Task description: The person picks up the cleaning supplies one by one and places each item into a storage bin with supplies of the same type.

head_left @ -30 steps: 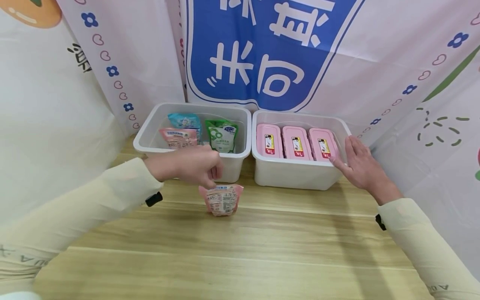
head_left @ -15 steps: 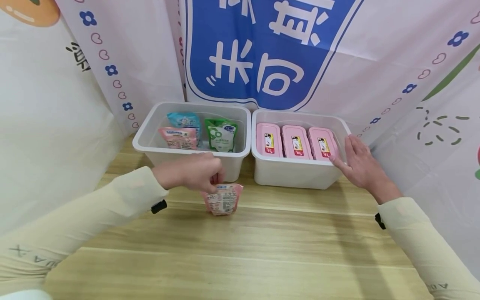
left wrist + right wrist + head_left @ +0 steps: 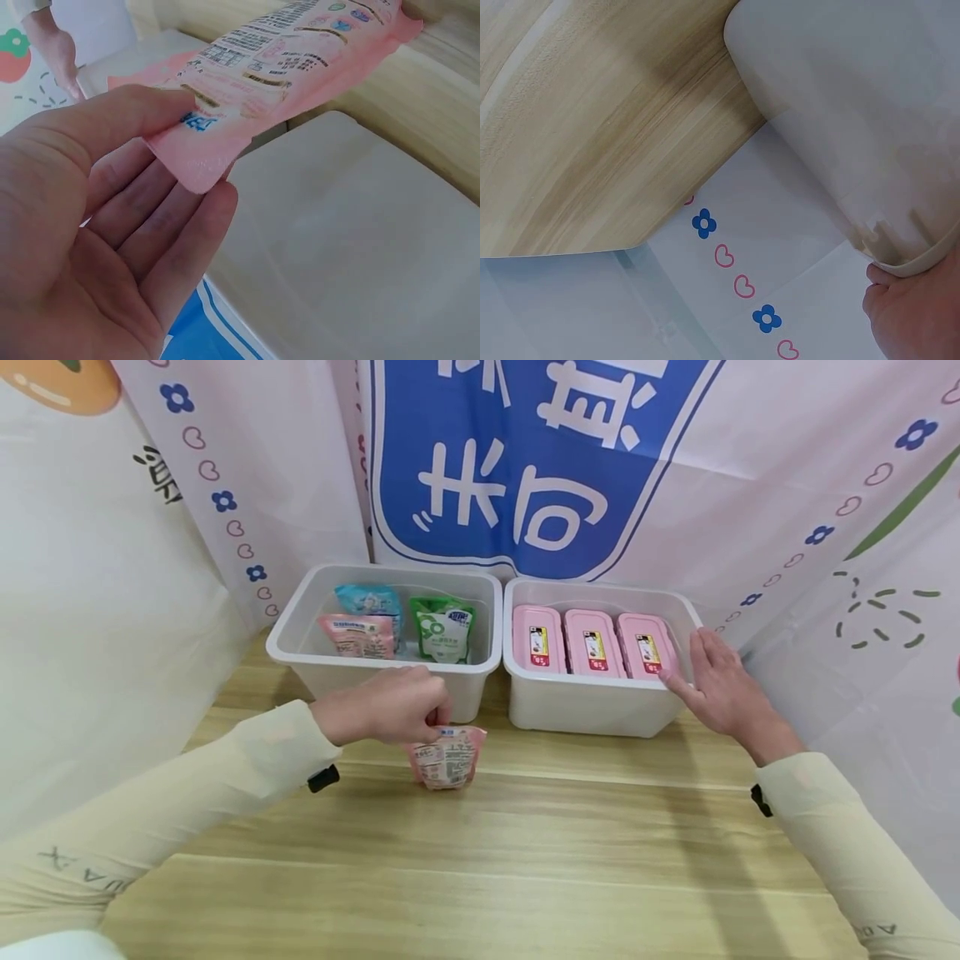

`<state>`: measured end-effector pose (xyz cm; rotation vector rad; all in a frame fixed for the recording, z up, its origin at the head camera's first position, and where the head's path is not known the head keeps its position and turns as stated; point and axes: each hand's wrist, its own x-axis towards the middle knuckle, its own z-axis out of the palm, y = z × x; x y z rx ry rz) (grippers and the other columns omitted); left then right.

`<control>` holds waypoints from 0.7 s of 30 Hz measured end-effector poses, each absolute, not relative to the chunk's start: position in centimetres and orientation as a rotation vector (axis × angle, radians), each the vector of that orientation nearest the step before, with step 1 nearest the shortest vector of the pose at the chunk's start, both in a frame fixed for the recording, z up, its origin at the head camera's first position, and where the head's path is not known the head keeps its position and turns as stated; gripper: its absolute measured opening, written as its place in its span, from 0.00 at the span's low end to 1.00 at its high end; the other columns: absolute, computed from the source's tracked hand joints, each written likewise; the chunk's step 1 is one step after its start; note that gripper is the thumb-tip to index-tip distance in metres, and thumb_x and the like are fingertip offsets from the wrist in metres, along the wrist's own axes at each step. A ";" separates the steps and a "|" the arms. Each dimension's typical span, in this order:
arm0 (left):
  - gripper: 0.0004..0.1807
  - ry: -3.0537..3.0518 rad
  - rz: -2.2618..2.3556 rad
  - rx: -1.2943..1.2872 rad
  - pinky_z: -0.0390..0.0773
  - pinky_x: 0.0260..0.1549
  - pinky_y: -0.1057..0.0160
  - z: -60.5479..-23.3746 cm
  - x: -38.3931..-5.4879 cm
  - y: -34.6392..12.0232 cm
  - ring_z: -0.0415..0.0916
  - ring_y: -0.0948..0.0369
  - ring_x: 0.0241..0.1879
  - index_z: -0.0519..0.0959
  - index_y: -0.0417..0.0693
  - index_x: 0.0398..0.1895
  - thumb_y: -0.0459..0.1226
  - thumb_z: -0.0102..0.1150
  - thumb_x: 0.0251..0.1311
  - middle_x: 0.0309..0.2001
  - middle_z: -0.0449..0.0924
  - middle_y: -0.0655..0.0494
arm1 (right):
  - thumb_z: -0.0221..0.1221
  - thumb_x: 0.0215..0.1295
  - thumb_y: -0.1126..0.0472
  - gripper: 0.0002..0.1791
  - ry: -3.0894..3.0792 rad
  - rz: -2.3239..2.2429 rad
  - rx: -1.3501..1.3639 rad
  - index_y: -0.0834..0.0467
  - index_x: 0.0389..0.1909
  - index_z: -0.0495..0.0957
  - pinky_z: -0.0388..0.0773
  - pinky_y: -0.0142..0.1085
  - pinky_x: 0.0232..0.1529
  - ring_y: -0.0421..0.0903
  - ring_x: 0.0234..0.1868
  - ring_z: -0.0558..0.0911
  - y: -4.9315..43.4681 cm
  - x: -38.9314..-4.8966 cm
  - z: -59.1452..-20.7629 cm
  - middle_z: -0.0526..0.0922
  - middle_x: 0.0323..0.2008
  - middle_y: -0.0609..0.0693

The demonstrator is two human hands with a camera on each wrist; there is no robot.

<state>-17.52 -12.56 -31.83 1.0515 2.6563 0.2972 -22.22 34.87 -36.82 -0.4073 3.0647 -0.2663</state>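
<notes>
My left hand (image 3: 390, 703) pinches the top corner of a pink refill pouch (image 3: 447, 762) with printed text. The pouch stands upright on the wooden table in front of the left bin. In the left wrist view the thumb lies over the pouch's printed face (image 3: 277, 67), the fingers behind it. My right hand (image 3: 722, 692) rests at the right front corner of the right white bin (image 3: 592, 710), fingers straight along its side and thumb near the front rim. The right wrist view shows only part of that hand (image 3: 919, 315) at the rim.
Inside the left white bin (image 3: 468, 693) are a blue pouch (image 3: 371, 602), another pink pouch (image 3: 360, 637) and a green-and-white pouch (image 3: 444, 631). Three pink lidded boxes (image 3: 595, 645) sit in the right bin. Printed cloth (image 3: 300, 460) hangs behind and on both sides of the table (image 3: 487, 860).
My left hand has moved slightly right and down, from above the standing pink pouch to pinching its top corner. The right hand has stayed on the bin.
</notes>
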 end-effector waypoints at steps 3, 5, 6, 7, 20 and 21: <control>0.12 2.671 0.284 1.056 0.70 0.21 0.70 -31.9 -17.6 -12.5 0.71 0.66 0.20 0.83 0.53 0.21 0.32 0.71 0.61 0.19 0.78 0.62 | 0.37 0.82 0.33 0.53 3.053 -0.266 -0.401 0.71 0.82 0.28 0.37 0.68 0.83 0.71 0.85 0.35 35.0 -22.3 -36.7 0.27 0.84 0.71; 0.13 2.679 0.282 1.062 0.69 0.21 0.69 -31.9 -17.6 -12.6 0.71 0.66 0.20 0.82 0.54 0.20 0.33 0.70 0.61 0.18 0.77 0.63 | 0.36 0.82 0.33 0.53 3.045 -0.262 -0.397 0.71 0.82 0.28 0.37 0.68 0.83 0.71 0.85 0.35 35.1 -22.3 -36.7 0.27 0.84 0.71; 0.14 2.683 0.283 1.065 0.69 0.21 0.69 -31.9 -17.6 -12.6 0.70 0.66 0.20 0.82 0.55 0.19 0.33 0.70 0.61 0.18 0.77 0.63 | 0.36 0.82 0.33 0.53 3.043 -0.260 -0.396 0.71 0.82 0.27 0.37 0.68 0.82 0.71 0.85 0.35 35.1 -22.3 -36.7 0.26 0.84 0.71; 0.14 2.688 0.284 1.068 0.69 0.21 0.69 -31.9 -17.6 -12.6 0.70 0.66 0.20 0.82 0.55 0.18 0.33 0.70 0.61 0.18 0.76 0.63 | 0.36 0.82 0.33 0.53 3.042 -0.259 -0.393 0.71 0.82 0.27 0.37 0.68 0.82 0.71 0.85 0.34 35.1 -22.3 -36.7 0.26 0.84 0.71; 0.16 2.725 0.315 1.111 0.64 0.19 0.69 -32.1 -17.6 -13.5 0.66 0.66 0.19 0.81 0.55 0.16 0.33 0.70 0.61 0.15 0.71 0.65 | 0.36 0.82 0.33 0.54 3.050 -0.265 -0.392 0.70 0.82 0.28 0.37 0.68 0.83 0.69 0.85 0.33 35.1 -22.3 -36.8 0.28 0.84 0.71; 0.16 2.725 0.313 1.115 0.64 0.19 0.69 -32.0 -17.7 -13.5 0.66 0.66 0.19 0.81 0.55 0.16 0.33 0.70 0.61 0.15 0.71 0.65 | 0.36 0.82 0.32 0.54 3.053 -0.271 -0.391 0.70 0.82 0.28 0.37 0.68 0.83 0.69 0.85 0.34 35.1 -22.3 -36.8 0.28 0.84 0.71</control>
